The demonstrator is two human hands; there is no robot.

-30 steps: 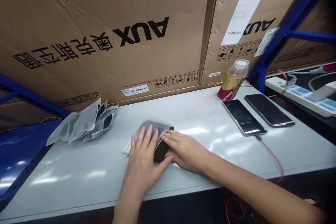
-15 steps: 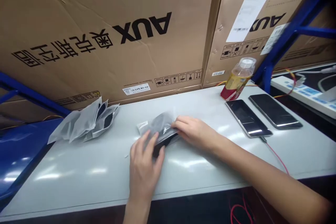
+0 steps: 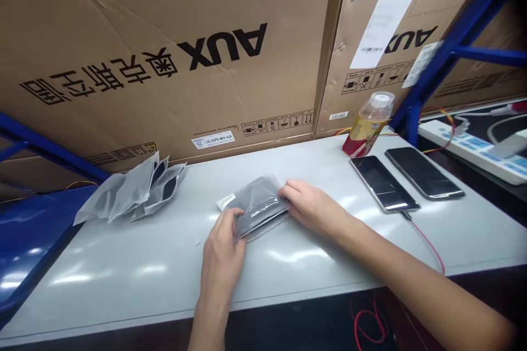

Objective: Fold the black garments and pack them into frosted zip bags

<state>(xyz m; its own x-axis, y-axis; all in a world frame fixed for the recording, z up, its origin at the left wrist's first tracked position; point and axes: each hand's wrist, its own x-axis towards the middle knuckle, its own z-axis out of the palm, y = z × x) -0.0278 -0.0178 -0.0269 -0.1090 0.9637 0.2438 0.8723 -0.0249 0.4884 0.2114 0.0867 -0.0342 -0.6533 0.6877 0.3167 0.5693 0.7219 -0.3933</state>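
A clear plastic bag [image 3: 260, 205] with a dark, flat item inside lies at the middle of the light grey tabletop [image 3: 135, 279]; a small white label shows at its far left corner. What the dark item is, I cannot make out. My left hand [image 3: 222, 247] grips the bag's left edge between thumb and fingers. At the bag's right edge, my right hand [image 3: 310, 205] pinches the plastic, its fingertips partly hidden. Farther left rest several frosted zip bags [image 3: 129, 192], overlapping, with dark contents.
Large cardboard boxes [image 3: 173, 5] stand along the back. To the right are a drink bottle [image 3: 368, 126], a phone [image 3: 385, 184] on a red cable, and a second phone [image 3: 424, 173]. Beyond them sits a power strip [image 3: 473, 148]. Blue frame bars [image 3: 436, 66] flank the table.
The bag now lies flatter, and its dark content is covered by plastic at the near edge. My left hand has shifted from over the near opening to the bag's left side.
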